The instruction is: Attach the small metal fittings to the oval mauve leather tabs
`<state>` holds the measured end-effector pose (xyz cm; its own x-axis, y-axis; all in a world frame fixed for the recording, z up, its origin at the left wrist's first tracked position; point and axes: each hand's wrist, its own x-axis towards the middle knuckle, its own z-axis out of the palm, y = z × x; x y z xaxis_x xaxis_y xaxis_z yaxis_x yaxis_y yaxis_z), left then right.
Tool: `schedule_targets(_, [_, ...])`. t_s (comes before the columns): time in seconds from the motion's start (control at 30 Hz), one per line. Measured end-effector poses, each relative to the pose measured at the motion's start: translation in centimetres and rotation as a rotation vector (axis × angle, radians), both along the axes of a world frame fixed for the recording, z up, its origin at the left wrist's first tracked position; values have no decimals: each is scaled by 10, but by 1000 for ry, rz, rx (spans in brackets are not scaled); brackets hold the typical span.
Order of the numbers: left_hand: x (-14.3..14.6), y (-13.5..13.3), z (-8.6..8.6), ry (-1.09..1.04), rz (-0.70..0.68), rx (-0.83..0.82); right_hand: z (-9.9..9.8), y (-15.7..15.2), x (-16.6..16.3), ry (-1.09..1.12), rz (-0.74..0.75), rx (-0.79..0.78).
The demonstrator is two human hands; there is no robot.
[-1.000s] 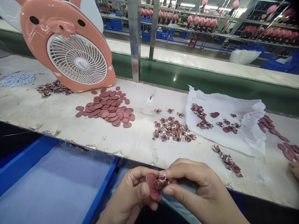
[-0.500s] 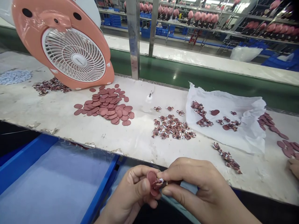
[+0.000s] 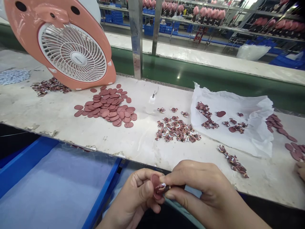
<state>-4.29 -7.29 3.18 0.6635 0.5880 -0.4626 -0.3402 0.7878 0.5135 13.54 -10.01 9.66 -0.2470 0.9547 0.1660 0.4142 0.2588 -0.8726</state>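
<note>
Between finger and thumb, my left hand (image 3: pixel 137 197) grips a reddish-brown oval disc (image 3: pixel 155 181) by its edge. My right hand (image 3: pixel 200 186) pinches a small painted figurine (image 3: pixel 163 188), brown with white and dark parts, against the disc's face. Both hands meet just in front of the table's near edge, and fingers cover part of the two pieces. Beyond them on the table lies a group of similar figurines (image 3: pixel 176 128). Farther left is a heap of matching oval discs (image 3: pixel 108 106).
An orange-and-white fan (image 3: pixel 79 60) stands at the back left. A small bottle with a needle tip (image 3: pixel 152 100) is mid-table. White sheeting (image 3: pixel 257 140) at right bears figurines and discs. A blue bin (image 3: pixel 102 194) sits below left. Another person's hand (image 3: pixel 300 170) shows at the right edge.
The camera view has shifted slightly. Both hands keep nearly the same hold on the disc and figurine, with hardly any movement between them.
</note>
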Motion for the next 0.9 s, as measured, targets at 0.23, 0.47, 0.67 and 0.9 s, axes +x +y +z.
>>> schedule_targets(0.23, [1,1,-8,-12,3,-4,-1,2,0,-70,22,49])
schedule_targets(0.47, [4,1,4,-28,47,-93,-4,1,-1,-96,42,109])
schedule_targets(0.67, [4,3,8,-21,21,-123,-6,2,-2,-77,53,134])
schedule_targets(0.9, [3,5,7,-43,34,-113,-6,7,1,-90,57,106])
